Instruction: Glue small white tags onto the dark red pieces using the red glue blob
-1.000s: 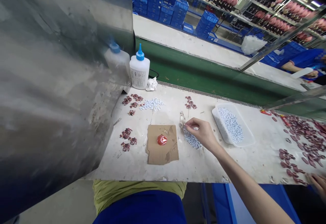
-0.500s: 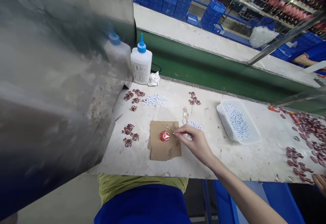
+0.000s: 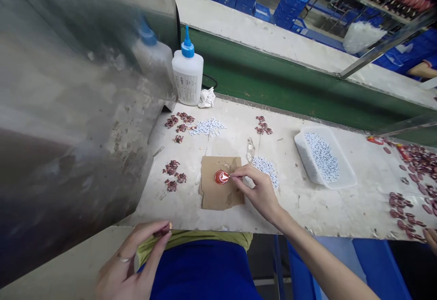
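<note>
My right hand pinches a tiny piece, whitish in the earlier frame, at the right edge of a small round red dish with a glossy white patch inside. The dish rests on a torn piece of brown cardboard. My left hand is closed at the table's front edge, its thumb and fingertips holding a small reddish-brown piece with a light end. Beside the right hand lies a heap of small white-and-blue pieces. Clusters of similar brown pieces lie left of the cardboard.
A white bottle with a blue nozzle and crumpled tissue stand at the back left. A translucent tub holds many white-and-blue pieces. More brown pieces cover the right end, near another person's hand. A metal panel borders the left.
My left hand has come into view at the lower left with a brown piece. My right hand has moved slightly left, bringing its fingertips to the red dish. The camera view has shifted a little.
</note>
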{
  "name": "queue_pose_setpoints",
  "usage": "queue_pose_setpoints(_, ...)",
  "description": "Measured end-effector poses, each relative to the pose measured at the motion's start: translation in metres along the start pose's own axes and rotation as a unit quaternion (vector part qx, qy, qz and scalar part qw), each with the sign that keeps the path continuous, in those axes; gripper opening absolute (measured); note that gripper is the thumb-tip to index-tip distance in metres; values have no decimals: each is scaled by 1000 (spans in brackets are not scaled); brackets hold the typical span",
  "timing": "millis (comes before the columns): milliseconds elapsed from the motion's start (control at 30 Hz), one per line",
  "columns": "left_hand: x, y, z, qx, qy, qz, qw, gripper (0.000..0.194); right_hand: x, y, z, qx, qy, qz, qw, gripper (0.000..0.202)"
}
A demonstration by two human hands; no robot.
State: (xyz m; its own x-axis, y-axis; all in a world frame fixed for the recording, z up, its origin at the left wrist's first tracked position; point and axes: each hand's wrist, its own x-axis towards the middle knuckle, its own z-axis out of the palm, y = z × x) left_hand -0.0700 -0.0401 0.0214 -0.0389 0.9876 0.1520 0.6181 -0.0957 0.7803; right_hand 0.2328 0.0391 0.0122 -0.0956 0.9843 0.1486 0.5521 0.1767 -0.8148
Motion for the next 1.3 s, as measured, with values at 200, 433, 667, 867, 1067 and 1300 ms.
queue_pose_setpoints(200, 10, 8, 6, -34, -33, 22, 999, 26, 1, 1, 0, -9, -4, -7, 1000, 10)
queue_pose_setpoints(433, 26, 21, 11, -13, -53, 130, 990, 28, 0, 0, -1, -7, -5, -22, 1000, 11)
queue_pose_setpoints(667, 39, 38, 22, -30, -18, 170, 985, 28, -7, -9, -3, 67, 18, 36, 997, 9)
queue_pose_setpoints(867, 32, 53, 28, -77, -5, 81, 994, 25, -21, -53, -8, 188, 17, 61, 980, 14)
queue_pose_setpoints(1067, 32, 66, 29, -175, -62, 71, 980, 21, -32, -94, -6, 242, -13, 37, 969, 21)
queue_pose_setpoints(1300, 34, 66, 29, -214, -73, 41, 973, 22, -31, -99, -3, 258, -30, 36, 965, 18)
